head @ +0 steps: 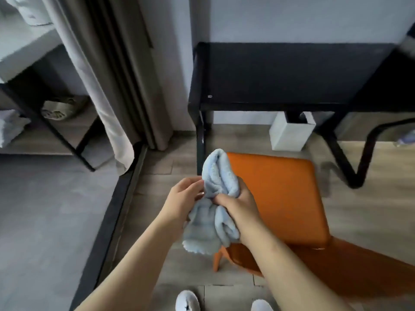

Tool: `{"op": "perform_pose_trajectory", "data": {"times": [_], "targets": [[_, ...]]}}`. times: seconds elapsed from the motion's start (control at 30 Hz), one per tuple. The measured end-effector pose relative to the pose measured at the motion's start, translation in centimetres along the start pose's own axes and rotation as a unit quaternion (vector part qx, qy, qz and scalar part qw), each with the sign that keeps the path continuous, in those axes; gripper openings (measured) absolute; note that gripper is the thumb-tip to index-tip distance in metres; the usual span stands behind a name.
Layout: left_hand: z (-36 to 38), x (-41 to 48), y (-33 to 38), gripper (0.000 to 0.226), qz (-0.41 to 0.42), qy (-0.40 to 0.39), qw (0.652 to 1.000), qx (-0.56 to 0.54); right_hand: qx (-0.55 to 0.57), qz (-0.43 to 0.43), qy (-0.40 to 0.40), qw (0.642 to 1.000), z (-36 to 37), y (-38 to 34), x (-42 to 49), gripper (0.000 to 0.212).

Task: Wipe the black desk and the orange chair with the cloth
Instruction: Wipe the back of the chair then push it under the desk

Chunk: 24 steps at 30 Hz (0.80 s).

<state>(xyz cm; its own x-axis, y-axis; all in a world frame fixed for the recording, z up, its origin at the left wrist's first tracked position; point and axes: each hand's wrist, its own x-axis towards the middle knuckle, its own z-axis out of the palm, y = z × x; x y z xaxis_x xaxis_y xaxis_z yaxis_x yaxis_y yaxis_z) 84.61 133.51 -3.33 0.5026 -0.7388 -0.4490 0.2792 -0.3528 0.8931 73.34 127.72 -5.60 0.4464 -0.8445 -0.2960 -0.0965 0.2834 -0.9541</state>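
Note:
A light blue fluffy cloth [219, 176] is bunched up in the air in front of me, over the left edge of the orange chair [285, 196]. My right hand [238, 205] grips the cloth around its middle. My left hand [182, 198] pinches the cloth from the left side. One end of the cloth stands up above my hands and the other hangs down below them. The black desk [280, 72] stands against the wall beyond the chair, its top bare. The chair's seat sits partly under my right forearm.
A white square bin [289, 133] stands on the floor under the desk. A black curved frame [359, 158] rises at the right. Grey curtains [107, 86] hang at the left, beside a shelf with folded items [58, 108]. My white slippers [187, 301] show at the bottom.

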Motion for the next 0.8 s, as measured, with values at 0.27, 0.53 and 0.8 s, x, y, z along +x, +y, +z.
{"op": "perform_pose_trajectory", "data": {"times": [0.27, 0.53, 0.8], "targets": [[1.2, -2.2, -2.1, 0.019, 0.01, -0.144, 0.986, 0.084, 0.011, -0.073, 0.122, 0.99, -2.8, -0.5, -7.6, 0.025], [3.4, -6.8, -6.8, 0.022, 0.117, -0.218, 0.91, 0.333, 0.09, -0.099, 0.291, 0.947, -5.4, 3.5, -20.7, 0.029], [7.4, -8.2, -6.8, 0.042, 0.277, -0.29, 0.606, 0.687, 0.13, -0.075, 0.374, 0.915, -7.0, 8.1, -26.2, 0.037]]}}
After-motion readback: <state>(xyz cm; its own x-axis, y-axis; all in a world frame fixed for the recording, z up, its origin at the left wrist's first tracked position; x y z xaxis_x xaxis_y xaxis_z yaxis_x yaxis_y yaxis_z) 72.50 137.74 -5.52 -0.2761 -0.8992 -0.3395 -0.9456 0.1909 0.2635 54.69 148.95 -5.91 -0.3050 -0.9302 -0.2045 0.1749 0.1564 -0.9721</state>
